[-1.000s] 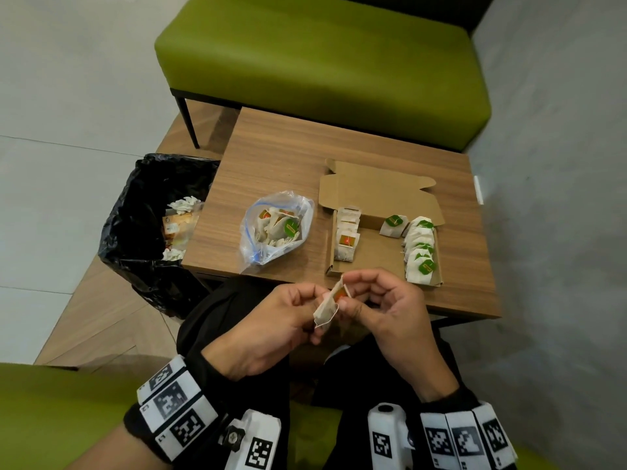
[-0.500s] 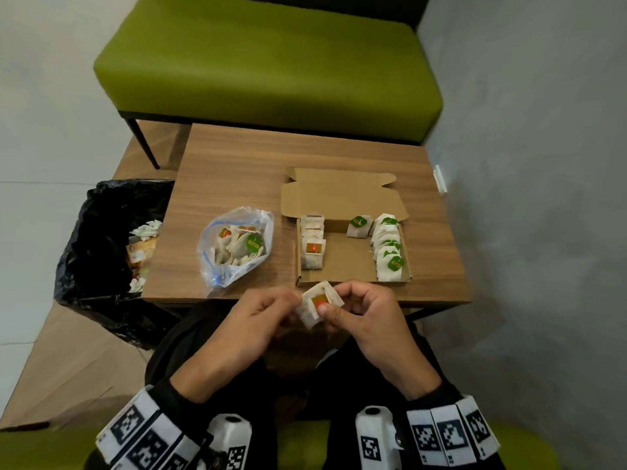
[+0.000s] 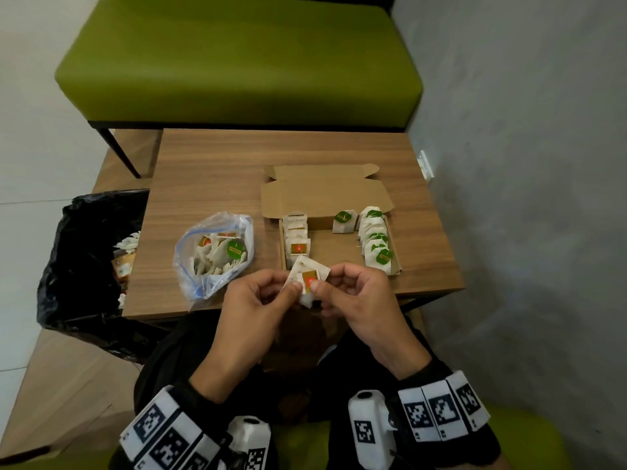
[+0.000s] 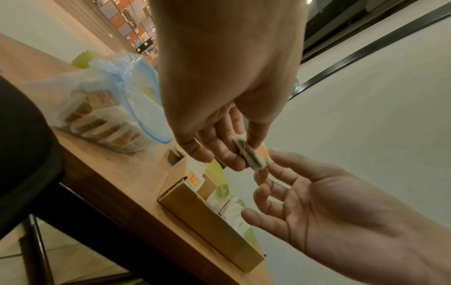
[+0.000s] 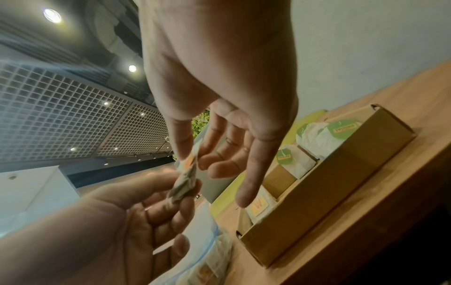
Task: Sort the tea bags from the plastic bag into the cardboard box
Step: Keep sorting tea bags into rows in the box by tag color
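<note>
Both hands hold one white tea bag [image 3: 307, 278] with an orange-red tag, just above the table's near edge and in front of the cardboard box [image 3: 339, 247]. My left hand [image 3: 292, 283] pinches its left side and my right hand [image 3: 322, 279] pinches it with the thumb on the tag. The box lies open, with orange-tagged tea bags [image 3: 297, 239] in a left row and green-tagged tea bags [image 3: 375, 239] in a right row. The clear plastic bag [image 3: 213, 252] with more tea bags lies left of the box. The left wrist view shows the pinched tea bag [image 4: 249, 154] edge-on; in the right wrist view the tea bag [image 5: 186, 173] hangs between both hands.
The wooden table [image 3: 305, 157] is small. A black bin bag [image 3: 84, 259] with wrappers in it stands at its left edge. A green bench [image 3: 237, 62] runs behind it and a grey wall [image 3: 526, 198] closes the right side.
The hands have moved forward from my lap to the box's near edge. The tea bag has turned from edge-on to flat, and its tag now faces up.
</note>
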The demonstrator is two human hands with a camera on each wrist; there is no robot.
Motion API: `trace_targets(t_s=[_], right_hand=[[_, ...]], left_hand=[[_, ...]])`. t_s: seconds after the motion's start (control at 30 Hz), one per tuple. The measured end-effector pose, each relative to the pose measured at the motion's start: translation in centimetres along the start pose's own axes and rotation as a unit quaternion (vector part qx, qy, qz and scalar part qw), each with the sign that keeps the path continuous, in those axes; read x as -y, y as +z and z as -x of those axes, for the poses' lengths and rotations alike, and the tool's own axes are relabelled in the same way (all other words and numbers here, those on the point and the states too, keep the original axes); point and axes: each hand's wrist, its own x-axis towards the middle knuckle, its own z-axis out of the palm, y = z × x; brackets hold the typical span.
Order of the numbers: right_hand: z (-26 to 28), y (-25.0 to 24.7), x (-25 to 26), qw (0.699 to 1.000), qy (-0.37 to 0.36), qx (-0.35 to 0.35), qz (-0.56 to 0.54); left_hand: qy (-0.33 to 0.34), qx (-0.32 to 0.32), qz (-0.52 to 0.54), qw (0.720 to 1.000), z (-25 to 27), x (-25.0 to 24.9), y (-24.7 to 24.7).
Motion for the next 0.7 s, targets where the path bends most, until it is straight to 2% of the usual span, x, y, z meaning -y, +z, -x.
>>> trace_targets(t_s=[0.1,0.23,0.3,0.37,0.43,0.57,0.7], right_hand=[[-0.8,0.0,0.0,0.999,-0.011,0.004,0.048],[-2.4,-0.5,0.4,0.990,-0.043,0.028,0.130],[-3.9,-1.1,0.3,0.979,-0.073,0.005,0.188],[-5.6,-1.6,-0.2,0.963,-0.096,-0.048,0.247],[-7.3,-1.7,-0.3,0.949,-0.081,-0.073,0.294],[-9.4,-0.8,-0.8,0.905,-0.018,0.002,0.424],[-10.4,0.6,-1.7,0.871,0.005,0.002,0.491]], left_hand=[[0.000,-0.031,0.009,0.999,-0.2,0.2,0.5],[-0.014,-0.026,-0.032,0.999,-1.1,1.2,0.8],[-0.021,-0.037,-0.074,0.996,-1.9,2.0,0.7],[-0.024,-0.048,-0.142,0.988,-2.4,2.6,0.5],[-0.033,-0.023,-0.215,0.976,-2.8,2.9,0.5],[-0.035,0.035,-0.325,0.944,-3.0,3.1,0.8],[-0.033,0.051,-0.364,0.929,-2.8,2.8,1.0]])
